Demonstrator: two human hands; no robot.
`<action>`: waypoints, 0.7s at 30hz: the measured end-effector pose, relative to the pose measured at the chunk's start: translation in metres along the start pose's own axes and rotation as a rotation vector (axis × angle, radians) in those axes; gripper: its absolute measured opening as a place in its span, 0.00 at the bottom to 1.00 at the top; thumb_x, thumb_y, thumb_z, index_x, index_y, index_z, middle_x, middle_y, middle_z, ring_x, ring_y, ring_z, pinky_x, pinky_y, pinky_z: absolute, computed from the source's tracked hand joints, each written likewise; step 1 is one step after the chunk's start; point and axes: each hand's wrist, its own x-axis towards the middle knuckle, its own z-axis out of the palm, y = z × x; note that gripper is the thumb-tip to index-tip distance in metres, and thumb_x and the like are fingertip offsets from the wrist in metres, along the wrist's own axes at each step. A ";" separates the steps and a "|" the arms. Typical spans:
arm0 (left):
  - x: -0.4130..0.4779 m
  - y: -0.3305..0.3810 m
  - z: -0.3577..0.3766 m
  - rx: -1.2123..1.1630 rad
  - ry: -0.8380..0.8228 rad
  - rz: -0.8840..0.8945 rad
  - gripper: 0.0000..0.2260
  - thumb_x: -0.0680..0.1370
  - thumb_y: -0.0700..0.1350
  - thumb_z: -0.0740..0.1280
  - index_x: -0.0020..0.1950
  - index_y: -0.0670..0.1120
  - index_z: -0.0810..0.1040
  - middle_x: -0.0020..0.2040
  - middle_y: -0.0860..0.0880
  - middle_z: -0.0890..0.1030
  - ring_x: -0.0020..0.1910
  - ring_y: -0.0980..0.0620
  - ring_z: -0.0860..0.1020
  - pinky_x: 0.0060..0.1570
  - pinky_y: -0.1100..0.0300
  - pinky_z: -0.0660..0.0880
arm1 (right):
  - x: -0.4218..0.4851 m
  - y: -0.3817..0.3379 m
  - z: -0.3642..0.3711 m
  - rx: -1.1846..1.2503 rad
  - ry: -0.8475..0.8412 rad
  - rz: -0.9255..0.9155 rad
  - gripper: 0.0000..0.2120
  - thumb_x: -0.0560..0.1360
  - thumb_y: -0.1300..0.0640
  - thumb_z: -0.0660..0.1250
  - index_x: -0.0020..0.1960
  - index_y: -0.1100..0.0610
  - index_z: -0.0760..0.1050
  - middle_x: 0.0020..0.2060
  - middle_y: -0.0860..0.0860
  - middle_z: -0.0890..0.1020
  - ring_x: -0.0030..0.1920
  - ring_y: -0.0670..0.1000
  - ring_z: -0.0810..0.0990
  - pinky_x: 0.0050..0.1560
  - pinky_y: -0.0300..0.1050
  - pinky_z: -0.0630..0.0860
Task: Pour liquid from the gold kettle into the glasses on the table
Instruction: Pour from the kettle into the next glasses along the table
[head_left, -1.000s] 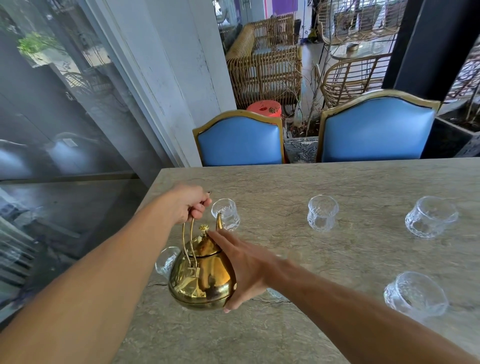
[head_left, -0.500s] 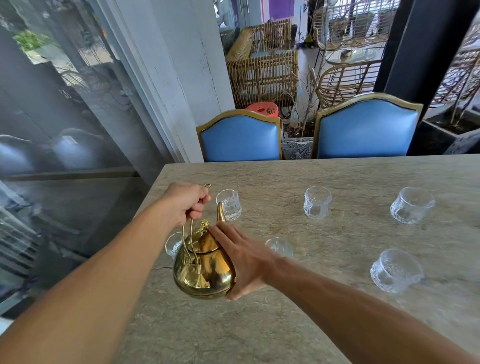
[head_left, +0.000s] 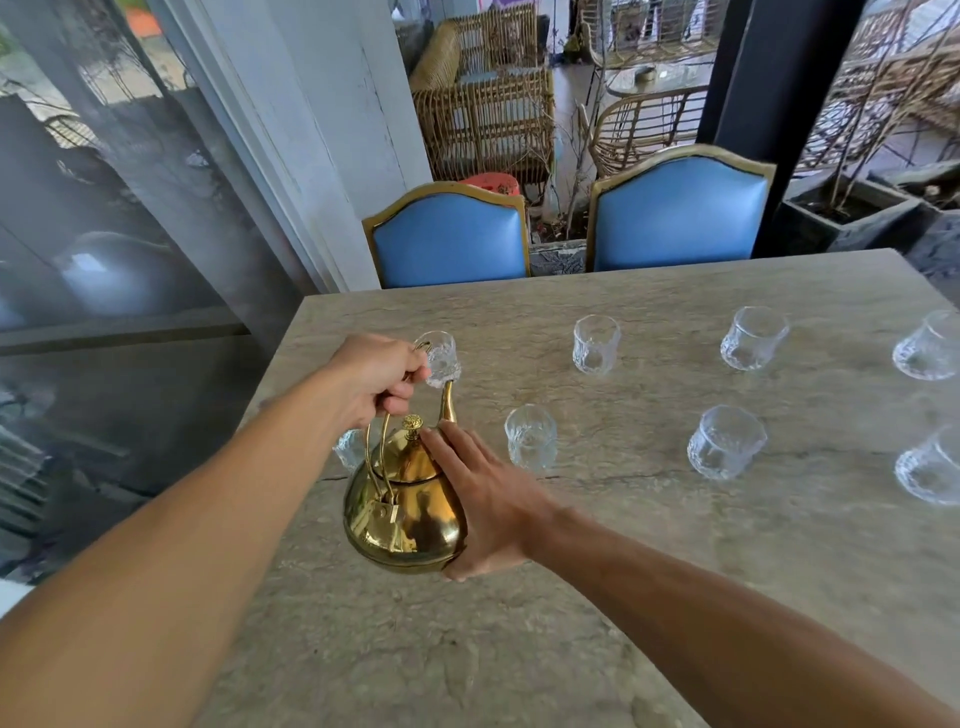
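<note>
2 blue gold-framed chairs (head_left: 449, 239) (head_left: 680, 210) side by side, wicker sofa (head_left: 483, 114) behind, white pillar (head_left: 332, 104), dark post (head_left: 748, 78), orange stool (head_left: 491, 183)

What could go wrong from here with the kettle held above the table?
1. The spout of the gold kettle is close to the far-left glass. A slight misaim could spill on the table or knock it.
2. Another glass sits half hidden behind the kettle and might get bumped.
3. Only the left hand grips the thin handle. The right hand lies flat against the kettle, so it may swing.
</note>
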 end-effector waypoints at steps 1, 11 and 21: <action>-0.002 -0.001 0.003 0.014 -0.016 -0.003 0.03 0.81 0.36 0.63 0.50 0.41 0.76 0.35 0.46 0.77 0.19 0.58 0.64 0.18 0.65 0.60 | -0.005 -0.002 0.002 0.005 0.004 0.009 0.73 0.56 0.36 0.82 0.78 0.44 0.29 0.80 0.50 0.46 0.79 0.55 0.47 0.67 0.62 0.72; -0.002 0.000 0.042 0.181 -0.131 -0.031 0.10 0.81 0.37 0.62 0.62 0.38 0.73 0.36 0.46 0.77 0.18 0.58 0.64 0.16 0.66 0.60 | -0.045 -0.001 0.008 0.113 0.073 0.091 0.72 0.55 0.37 0.83 0.79 0.46 0.34 0.78 0.51 0.52 0.77 0.56 0.56 0.70 0.55 0.69; 0.010 0.005 0.079 0.282 -0.156 -0.059 0.06 0.81 0.36 0.63 0.57 0.37 0.73 0.37 0.43 0.80 0.18 0.58 0.64 0.15 0.66 0.60 | -0.062 0.014 0.007 0.188 0.065 0.152 0.72 0.54 0.35 0.83 0.78 0.42 0.34 0.77 0.50 0.54 0.75 0.57 0.61 0.71 0.57 0.68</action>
